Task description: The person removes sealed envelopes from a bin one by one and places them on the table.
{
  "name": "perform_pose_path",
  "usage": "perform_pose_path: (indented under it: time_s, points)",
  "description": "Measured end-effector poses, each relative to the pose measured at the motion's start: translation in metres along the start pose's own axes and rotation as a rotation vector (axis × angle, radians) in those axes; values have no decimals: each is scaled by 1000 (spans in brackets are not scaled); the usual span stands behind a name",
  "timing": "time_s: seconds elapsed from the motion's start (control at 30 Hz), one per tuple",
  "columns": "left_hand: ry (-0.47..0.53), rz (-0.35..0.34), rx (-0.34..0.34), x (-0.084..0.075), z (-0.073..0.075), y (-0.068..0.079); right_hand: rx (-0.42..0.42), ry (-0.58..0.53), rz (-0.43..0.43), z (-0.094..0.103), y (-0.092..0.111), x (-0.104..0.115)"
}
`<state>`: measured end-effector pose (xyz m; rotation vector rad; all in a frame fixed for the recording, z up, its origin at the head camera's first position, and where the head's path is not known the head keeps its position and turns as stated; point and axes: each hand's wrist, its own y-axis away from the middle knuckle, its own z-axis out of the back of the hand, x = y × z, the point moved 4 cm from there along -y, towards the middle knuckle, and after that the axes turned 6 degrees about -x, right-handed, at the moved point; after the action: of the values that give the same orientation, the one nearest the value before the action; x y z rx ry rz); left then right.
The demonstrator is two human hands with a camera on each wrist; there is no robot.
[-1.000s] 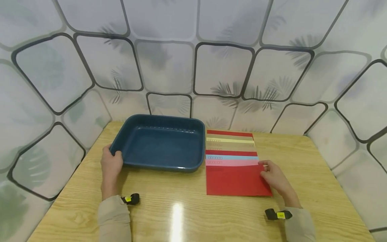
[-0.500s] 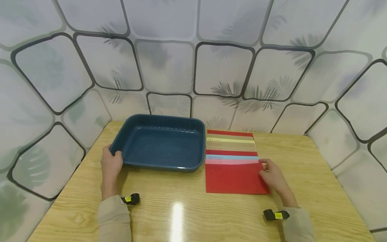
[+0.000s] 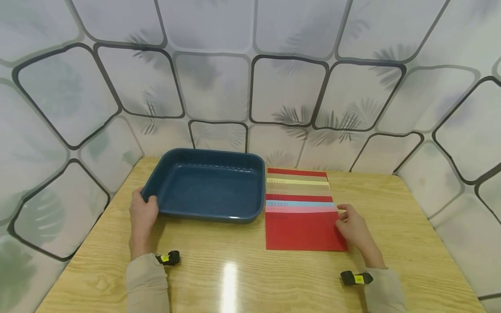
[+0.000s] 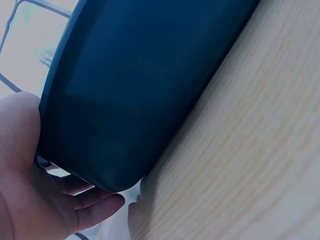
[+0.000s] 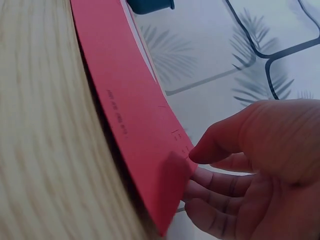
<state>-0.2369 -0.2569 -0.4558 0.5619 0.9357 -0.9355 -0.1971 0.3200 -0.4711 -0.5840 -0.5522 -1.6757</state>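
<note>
A dark blue rectangular tray (image 3: 211, 187) stands at the back left of the table. My left hand (image 3: 143, 213) grips its near left corner, thumb over the rim; in the left wrist view the fingers (image 4: 100, 210) curl behind the tray's end wall. To the right of the tray lies a fanned row of coloured envelopes (image 3: 299, 187), with strips of red, tan, yellow, blue and pink showing. The nearest is a large red envelope (image 3: 303, 230). My right hand (image 3: 354, 228) pinches its right edge, thumb on top and fingers beneath. That edge is slightly raised off the table.
The wooden table (image 3: 203, 269) ends at a patterned curtain-like backdrop (image 3: 289, 91) behind and at both sides. Black wrist cameras (image 3: 356, 278) sit at both sleeves. A bright light reflection lies on the table's front middle.
The red envelope has shifted slightly away from me and to the left, with my right hand moving along. Its near edge lies flatter. The left hand and tray have stayed put.
</note>
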Motion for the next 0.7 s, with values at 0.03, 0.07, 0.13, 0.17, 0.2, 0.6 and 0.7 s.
perform_pose_path:
  time_s: [0.03,0.07,0.13,0.17,0.2,0.6,0.7]
  points:
    - [0,-3,-1,0,0,0,1,3,-3,0,0,0]
    - [0,-3,-2,0,1,0,4,6,-5,0,1,0]
    - [0,-8,-6,0,1,0,9,13,-10,1,1,-1]
    - [-2,-12,-11,0,2,0,12,13,-12,1,1,-1]
    - [-2,-15,-16,0,2,0,15,11,-12,1,1,-1]
    - [-33,3,-21,5,6,0,37,10,-13,0,-1,-1]
    - [-31,1,-9,5,6,0,42,16,-22,0,0,-2]
